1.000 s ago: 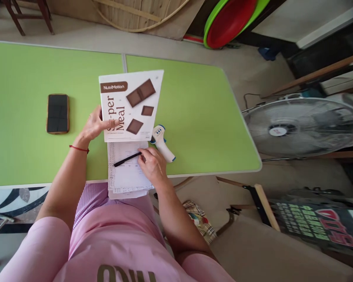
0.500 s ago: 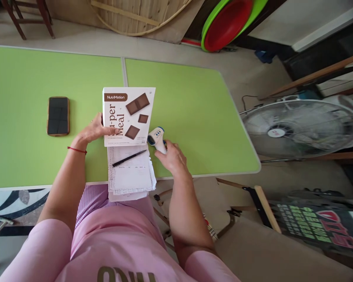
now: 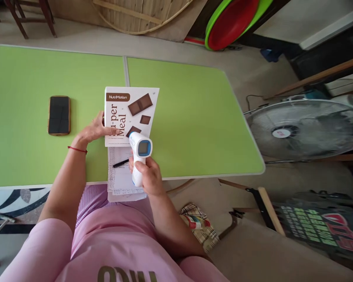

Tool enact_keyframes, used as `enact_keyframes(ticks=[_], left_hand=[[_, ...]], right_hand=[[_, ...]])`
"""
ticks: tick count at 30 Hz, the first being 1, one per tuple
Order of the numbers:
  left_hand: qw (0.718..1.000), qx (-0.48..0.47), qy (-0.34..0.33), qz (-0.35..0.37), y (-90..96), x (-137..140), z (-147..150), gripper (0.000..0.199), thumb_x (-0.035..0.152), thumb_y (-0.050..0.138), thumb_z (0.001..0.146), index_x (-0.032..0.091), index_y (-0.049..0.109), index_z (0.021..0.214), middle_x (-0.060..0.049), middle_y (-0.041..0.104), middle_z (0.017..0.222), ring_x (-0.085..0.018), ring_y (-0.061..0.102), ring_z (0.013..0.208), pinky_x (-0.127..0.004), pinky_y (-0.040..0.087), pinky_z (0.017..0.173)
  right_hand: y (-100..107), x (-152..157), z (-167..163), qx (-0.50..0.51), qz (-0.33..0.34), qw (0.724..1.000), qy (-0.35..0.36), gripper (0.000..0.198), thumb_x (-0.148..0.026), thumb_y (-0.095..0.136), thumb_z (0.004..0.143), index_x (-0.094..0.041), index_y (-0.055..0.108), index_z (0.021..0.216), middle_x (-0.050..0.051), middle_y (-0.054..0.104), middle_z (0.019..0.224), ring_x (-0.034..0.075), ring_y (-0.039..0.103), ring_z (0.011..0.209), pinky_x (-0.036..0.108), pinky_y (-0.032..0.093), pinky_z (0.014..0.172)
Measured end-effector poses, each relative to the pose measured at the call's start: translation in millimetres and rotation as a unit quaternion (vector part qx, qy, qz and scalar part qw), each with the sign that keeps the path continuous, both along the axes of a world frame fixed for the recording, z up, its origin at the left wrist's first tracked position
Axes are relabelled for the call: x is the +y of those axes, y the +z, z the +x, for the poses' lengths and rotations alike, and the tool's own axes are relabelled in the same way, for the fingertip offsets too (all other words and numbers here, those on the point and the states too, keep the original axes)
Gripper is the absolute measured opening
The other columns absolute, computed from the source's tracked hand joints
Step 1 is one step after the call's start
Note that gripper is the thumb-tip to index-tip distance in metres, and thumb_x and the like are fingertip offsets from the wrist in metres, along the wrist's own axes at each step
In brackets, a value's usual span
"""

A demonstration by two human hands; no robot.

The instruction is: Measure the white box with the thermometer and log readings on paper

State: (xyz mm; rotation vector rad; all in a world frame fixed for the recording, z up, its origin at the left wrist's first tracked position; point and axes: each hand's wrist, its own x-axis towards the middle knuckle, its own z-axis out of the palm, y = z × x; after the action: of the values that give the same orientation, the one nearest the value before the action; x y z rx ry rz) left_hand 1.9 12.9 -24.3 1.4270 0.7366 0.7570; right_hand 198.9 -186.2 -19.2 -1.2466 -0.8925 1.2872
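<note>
My left hand [image 3: 96,129] grips the left side of a white box [image 3: 144,98] with brown chocolate pieces printed on it; its thumb lies across the front. In my right hand [image 3: 149,174] is a white and blue infrared thermometer [image 3: 139,143], its grey screen facing me. The thermometer's head overlaps the lower part of the box in view; whether they touch I cannot tell. Beneath them, a stack of written paper sheets [image 3: 117,182] lies at the table's near edge and partly over it. A black pen [image 3: 120,163] rests on the sheets, its right end hidden behind my right hand.
A phone [image 3: 59,115] in a brown case lies on the green table [image 3: 194,117], left of the box. Beyond the table's right end stands a fan [image 3: 282,132]. A folding chair [image 3: 264,207] is at the lower right, near a checked cloth [image 3: 204,231].
My right hand has lifted the thermometer from the table and brought it left over the papers, turning its screen toward me. My left hand keeps holding the box.
</note>
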Motion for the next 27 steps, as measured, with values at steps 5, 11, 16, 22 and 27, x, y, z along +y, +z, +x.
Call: enact_keyframes(ticks=[5,11,16,22,27], left_hand=[[0.999,0.023,0.006,-0.042,6.5,-4,-1,0.085,0.055,0.112,0.058,0.022,0.067,0.122,-0.008,0.084,0.114,-0.03,0.08,0.107,-0.045,0.067,0.094],[1.0,0.015,-0.009,-0.012,7.9,-4,0,0.084,0.059,0.111,0.061,0.021,0.069,0.123,-0.01,0.084,0.119,-0.03,0.081,0.108,-0.044,0.068,0.094],[1.0,-0.009,-0.024,0.002,11.6,-4,3,0.079,0.064,0.111,0.062,0.02,0.074,0.115,-0.009,0.087,0.11,-0.029,0.081,0.103,-0.04,0.068,0.09],[0.999,-0.005,-0.031,-0.001,10.2,-4,2,0.08,0.066,0.11,0.063,0.02,0.074,0.117,-0.01,0.087,0.112,-0.031,0.082,0.107,-0.042,0.068,0.092],[1.0,0.008,-0.007,-0.005,6.2,-4,0,0.082,0.06,0.111,0.063,0.02,0.072,0.123,-0.011,0.087,0.119,-0.031,0.082,0.108,-0.043,0.068,0.093]], right_hand=[[-10,9,-1,-0.02,-0.007,1.0,-0.015,0.045,-0.07,0.08,0.088,-0.027,0.071,0.101,-0.003,0.056,0.074,0.016,0.049,0.065,0.033,0.042,0.06],[-5,12,-8,0.014,-0.036,0.999,-0.03,0.051,-0.072,0.084,0.081,-0.026,0.072,0.099,-0.002,0.061,0.073,0.016,0.051,0.064,0.032,0.041,0.058],[-1,14,-12,0.043,-0.051,0.997,-0.045,0.055,-0.071,0.087,0.075,-0.025,0.075,0.101,-0.003,0.063,0.071,0.015,0.05,0.061,0.032,0.04,0.057],[1,14,-10,0.048,-0.056,0.996,-0.049,0.054,-0.07,0.089,0.073,-0.025,0.076,0.1,-0.002,0.065,0.072,0.015,0.051,0.061,0.032,0.04,0.057],[4,16,-16,0.078,-0.062,0.993,-0.066,0.056,-0.069,0.093,0.069,-0.025,0.075,0.098,-0.004,0.06,0.069,0.015,0.051,0.061,0.032,0.04,0.057]])
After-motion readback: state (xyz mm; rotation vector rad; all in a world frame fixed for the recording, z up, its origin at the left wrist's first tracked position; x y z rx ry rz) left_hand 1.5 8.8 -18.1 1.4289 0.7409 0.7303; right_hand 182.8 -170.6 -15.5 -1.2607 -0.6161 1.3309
